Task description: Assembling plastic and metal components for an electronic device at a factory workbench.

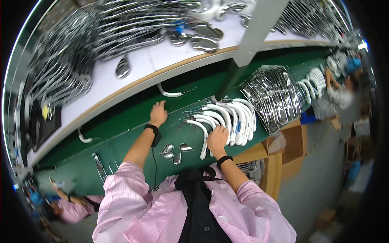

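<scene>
On the green bench, several white curved parts (242, 125) with thin wires at their far ends lie in a row, side by side. My right hand (218, 139) is at the near left of this row, its fingers curled round one of the curved parts. Farther left, my left hand (159, 114) reaches over the bench with its fingers apart and holds nothing. Just beyond its fingertips lies a single white curved part (173, 94) with wires. Several shiny chrome teardrop-shaped pieces (177, 158) rest on the bench between my forearms.
Above the bench runs a white shelf (142, 69) stacked with chrome curved parts (133, 24); a grey post (253, 36) stands in front. A chrome-filled tray (275, 97) lies right of the row. Cardboard boxes (293, 146) stand below. Co-workers sit at both sides.
</scene>
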The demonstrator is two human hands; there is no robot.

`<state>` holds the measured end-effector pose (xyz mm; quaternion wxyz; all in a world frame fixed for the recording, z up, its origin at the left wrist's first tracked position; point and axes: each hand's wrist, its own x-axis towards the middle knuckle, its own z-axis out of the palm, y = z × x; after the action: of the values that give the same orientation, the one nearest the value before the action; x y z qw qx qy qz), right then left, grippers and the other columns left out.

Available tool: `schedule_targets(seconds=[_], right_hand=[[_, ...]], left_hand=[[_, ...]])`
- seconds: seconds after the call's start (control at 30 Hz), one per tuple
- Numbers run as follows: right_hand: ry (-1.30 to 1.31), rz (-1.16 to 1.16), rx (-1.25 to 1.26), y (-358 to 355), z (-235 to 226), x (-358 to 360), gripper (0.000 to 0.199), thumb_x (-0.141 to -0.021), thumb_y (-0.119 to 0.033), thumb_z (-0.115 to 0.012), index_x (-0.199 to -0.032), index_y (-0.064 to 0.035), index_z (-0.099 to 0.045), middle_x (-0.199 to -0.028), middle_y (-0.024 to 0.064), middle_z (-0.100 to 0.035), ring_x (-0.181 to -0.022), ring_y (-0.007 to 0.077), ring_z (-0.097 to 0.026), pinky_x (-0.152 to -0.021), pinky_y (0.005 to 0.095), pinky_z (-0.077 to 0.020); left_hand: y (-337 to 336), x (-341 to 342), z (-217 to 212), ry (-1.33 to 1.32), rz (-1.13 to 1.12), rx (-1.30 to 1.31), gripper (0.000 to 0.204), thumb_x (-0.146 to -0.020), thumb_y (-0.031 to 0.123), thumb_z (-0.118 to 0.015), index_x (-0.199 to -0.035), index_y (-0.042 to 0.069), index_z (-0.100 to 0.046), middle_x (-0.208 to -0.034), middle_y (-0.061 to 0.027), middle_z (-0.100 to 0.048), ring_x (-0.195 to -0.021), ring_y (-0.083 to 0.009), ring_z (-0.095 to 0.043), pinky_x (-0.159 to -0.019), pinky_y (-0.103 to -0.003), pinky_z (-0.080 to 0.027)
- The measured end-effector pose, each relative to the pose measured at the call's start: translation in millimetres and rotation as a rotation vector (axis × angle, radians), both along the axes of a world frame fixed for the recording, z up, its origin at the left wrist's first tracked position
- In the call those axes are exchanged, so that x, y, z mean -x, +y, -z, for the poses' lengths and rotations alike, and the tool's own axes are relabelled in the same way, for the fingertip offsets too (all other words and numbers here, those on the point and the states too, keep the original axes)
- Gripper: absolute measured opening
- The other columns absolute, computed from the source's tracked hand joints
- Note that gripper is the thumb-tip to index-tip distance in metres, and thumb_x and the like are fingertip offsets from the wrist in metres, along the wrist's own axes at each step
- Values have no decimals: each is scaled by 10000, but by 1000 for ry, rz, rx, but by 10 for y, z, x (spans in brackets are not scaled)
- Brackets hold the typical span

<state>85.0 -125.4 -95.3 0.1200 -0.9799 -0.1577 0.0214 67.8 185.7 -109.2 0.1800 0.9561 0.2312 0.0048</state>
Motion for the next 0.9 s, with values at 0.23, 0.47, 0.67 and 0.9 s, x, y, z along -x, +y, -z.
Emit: schedule_targets(seconds=[0.23, 0.47, 0.67, 0.9], right_hand=[[-73, -30, -169, -87, -126, -54, 584, -762, -146, -600, -1293, 28, -431, -1256, 204, -456, -1160, 368, -424, -1011, 467, -311], [40, -70, -337, -154, -202, -33, 640, -732, -213, -675, -1277, 25, -439, -1284, 235, -423, -1179, 402, -397, -1019, 494, -302], [-16, -127, -290, -249, -259, -123, 617, -701, -178, -699, -1235, 28, -467, -1247, 238, -435, -1153, 416, -407, -990, 499, -321], [41, -269, -533, -180, -516, 95, 590, -771, -274, -709, -1207, 43, -470, -1210, 236, -475, -1112, 394, -455, -965, 460, -357]], left_hand=[[813, -955, 499, 172, 370, -440, 661, -778, 60, -576, -1406, 192, -418, -1478, -110, -338, -1370, -337, -297, -1075, -515, -304], [1075, -828, 834, 166, 548, -443, 225, -864, 187, -598, -1076, 111, -613, -1179, -118, -585, -1264, -279, -448, -1066, -567, -253], [660, -543, -165, -107, 297, 224, 304, -970, 243, -471, -1028, -34, -582, -943, -219, -614, -922, -347, -586, -824, -394, -441], [-422, 289, -909, -476, -309, 1744, 245, -981, 325, -504, -998, 81, -516, -884, -57, -565, -813, -175, -579, -807, -446, -532]])
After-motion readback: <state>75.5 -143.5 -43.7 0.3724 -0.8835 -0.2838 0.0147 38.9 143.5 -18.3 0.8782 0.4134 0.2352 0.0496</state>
